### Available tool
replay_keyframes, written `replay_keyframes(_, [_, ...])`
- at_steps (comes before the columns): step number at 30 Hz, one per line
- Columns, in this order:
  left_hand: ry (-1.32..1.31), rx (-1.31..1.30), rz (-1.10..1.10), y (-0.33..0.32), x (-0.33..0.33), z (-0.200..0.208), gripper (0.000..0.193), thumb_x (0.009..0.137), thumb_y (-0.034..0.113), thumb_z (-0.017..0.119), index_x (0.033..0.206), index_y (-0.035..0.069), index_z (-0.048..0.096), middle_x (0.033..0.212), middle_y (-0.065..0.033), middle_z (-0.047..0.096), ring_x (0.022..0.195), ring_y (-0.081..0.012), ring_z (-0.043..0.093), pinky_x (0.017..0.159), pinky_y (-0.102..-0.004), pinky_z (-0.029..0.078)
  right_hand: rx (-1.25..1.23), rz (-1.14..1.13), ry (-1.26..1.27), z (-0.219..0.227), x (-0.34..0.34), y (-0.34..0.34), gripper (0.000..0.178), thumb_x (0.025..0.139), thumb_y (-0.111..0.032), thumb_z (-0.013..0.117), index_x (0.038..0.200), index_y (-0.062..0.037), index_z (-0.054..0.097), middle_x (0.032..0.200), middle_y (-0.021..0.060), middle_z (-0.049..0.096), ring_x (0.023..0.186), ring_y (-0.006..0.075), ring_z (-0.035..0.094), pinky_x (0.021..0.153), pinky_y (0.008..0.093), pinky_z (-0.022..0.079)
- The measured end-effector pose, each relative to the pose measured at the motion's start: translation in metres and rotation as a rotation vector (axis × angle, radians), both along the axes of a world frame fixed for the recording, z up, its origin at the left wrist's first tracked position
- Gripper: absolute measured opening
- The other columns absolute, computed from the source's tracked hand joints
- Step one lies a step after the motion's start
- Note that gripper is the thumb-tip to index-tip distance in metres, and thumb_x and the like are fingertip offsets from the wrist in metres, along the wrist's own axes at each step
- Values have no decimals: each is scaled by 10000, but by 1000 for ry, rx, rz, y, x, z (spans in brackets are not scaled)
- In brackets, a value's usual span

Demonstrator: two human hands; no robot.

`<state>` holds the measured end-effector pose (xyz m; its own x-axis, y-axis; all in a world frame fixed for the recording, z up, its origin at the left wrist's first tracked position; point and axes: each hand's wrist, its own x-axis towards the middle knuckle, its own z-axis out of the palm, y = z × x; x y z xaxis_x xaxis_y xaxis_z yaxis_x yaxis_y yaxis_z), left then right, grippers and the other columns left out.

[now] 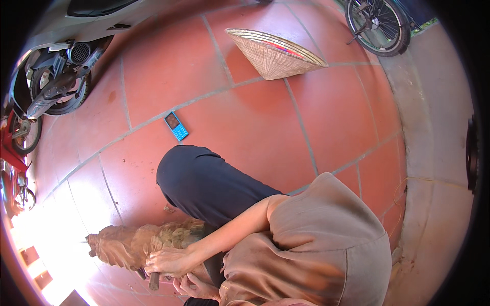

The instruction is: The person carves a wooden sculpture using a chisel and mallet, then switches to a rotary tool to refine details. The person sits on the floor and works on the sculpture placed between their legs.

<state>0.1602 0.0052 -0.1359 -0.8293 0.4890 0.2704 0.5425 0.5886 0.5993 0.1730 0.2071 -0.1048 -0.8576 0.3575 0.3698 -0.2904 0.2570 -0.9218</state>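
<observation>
Red floor tiles (255, 115) are spreading around a brown wood carving (122, 246), which is lying toward ten o'clock from both hands, its long axis running nine to three, knobby end pointing at nine. Nearer, the right hand (171, 261) is resting against it, fingers curled; the left hand (198, 287) is bending narrowly at four o'clock from the right, both grips unclear.

A head-worn fisheye looks steeply down on a red tiled floor (229, 109), its one view bowing straight lines toward a black rim. The wearer's tan shirt (316, 250) looms close at near right, a rough brown piece (120, 247) within arm's reach at near left, a bicycle wheel (376, 24) at far right.
</observation>
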Motion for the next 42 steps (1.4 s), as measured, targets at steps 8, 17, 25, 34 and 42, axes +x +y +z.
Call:
replay_keyframes(8, [201,-111,-77,21,4,5,155,891,91,648,815,-42,626,1173,-230,626,1152,-402,519,1000,-512,403,29,-77,44,-9,1,10,330,732,-110,752,1040,-74,641,972,126,618,934,349,607,815,445,504])
replay_keyframes(17, [75,-61,36,18,-12,1,103,889,60,631,826,1,575,1067,-166,606,1033,-319,549,942,-401,437,-540,-56,-170,2,0,27,91,949,-69,650,1038,-64,635,938,4,645,920,80,597,797,268,496])
replay_keyframes(25, [-537,579,462,-31,-44,-9,295,1045,315,540,966,41,616,891,-27,586,787,-92,525,773,-245,448,-919,-288,-115,-36,-1,24,143,989,-137,636,1120,-85,613,1074,3,625,990,81,564,868,238,462])
replay_keyframes(34, [-509,336,343,23,-72,5,378,933,120,666,1268,5,532,1414,-144,483,1231,-217,506,1002,-344,463,-989,-288,-200,-43,-2,32,165,1001,-180,617,1147,-105,599,1133,35,642,1112,118,584,924,326,520])
replay_keyframes(42, [-491,-9,246,28,-47,0,429,932,261,646,1299,60,553,1582,-191,239,1388,-310,365,1064,-426,378,-1036,-239,-299,-41,-4,31,162,1013,-133,587,1167,-87,571,1181,48,604,1111,111,573,912,308,519])
